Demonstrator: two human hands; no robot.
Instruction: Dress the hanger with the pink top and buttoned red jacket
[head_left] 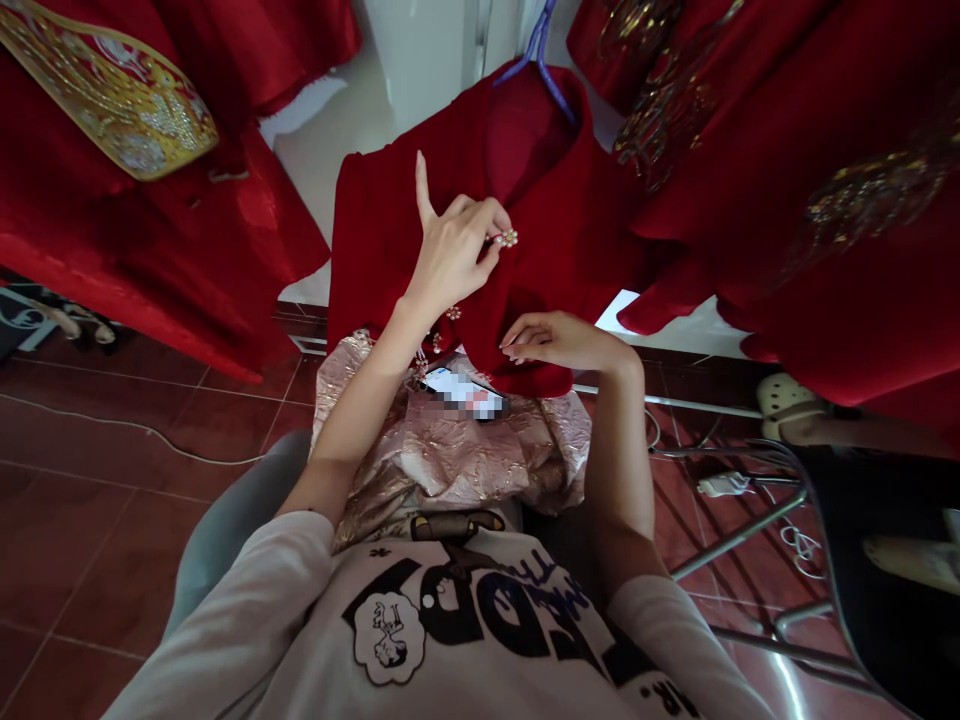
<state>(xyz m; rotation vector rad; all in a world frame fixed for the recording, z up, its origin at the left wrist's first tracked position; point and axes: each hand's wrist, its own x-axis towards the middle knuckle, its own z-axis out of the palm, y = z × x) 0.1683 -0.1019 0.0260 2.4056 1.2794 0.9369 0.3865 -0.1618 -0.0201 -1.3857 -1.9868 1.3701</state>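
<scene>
A red jacket (420, 215) hangs in front of me on a purple hanger (540, 60), its lower edge over my lap. My left hand (459, 245) is over its front, thumb and fingertips closed on a flower-shaped jewelled button (509, 238), little finger raised. More jewelled ornaments (453, 313) run down the jacket's front below that wrist. My right hand (559, 340) is lower, its bent fingertips drawn together against the jacket front. Whether anything thin lies between them is too small to tell.
A phone (465, 392) lies on shiny pink-gold cloth (442, 450) across my lap. Red garments with gold beadwork (142, 110) hang on both sides. At right are a metal-legged chair (750, 540), white cables (724, 485) and a person's clog-clad foot (787, 405).
</scene>
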